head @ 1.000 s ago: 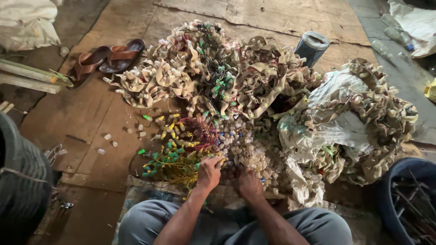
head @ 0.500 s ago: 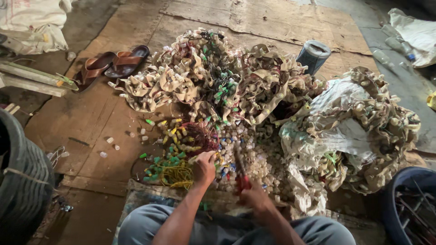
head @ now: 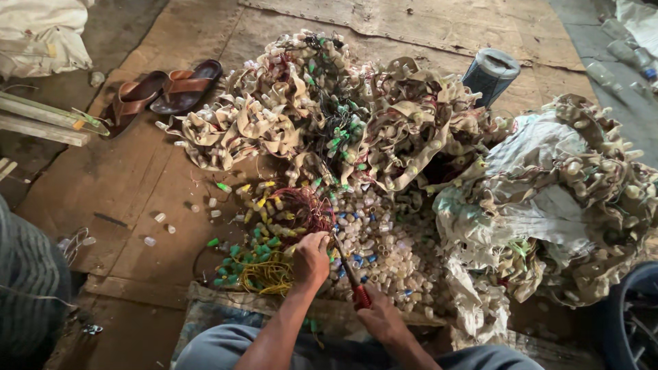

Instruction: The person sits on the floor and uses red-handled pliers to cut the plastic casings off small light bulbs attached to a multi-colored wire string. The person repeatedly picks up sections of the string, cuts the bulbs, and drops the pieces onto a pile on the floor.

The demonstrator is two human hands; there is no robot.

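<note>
My left hand (head: 312, 259) grips a tangle of red and yellow wires with small green and yellow caps (head: 271, 236) on the floor in front of me. My right hand (head: 378, 318) is shut on a red-handled cutting tool (head: 353, 277), whose blades point up toward the left hand's fingers. Just beyond the tool lies a heap of small pale plastic caps (head: 387, 250), a few of them blue. Behind that rises a big pile of beige strips studded with caps (head: 322, 116).
A pair of brown sandals (head: 161, 92) lies at the left. A dark cylinder with a pale top (head: 490, 75) stands behind the pile. White sacking with more strips (head: 548, 199) fills the right. A blue tub (head: 630, 322) sits at bottom right, wooden slats (head: 41, 123) at far left.
My right hand has drawn back toward me and now holds the red-handled tool up to the wires. My left hand stays on the wire tangle. The camera has shifted slightly.
</note>
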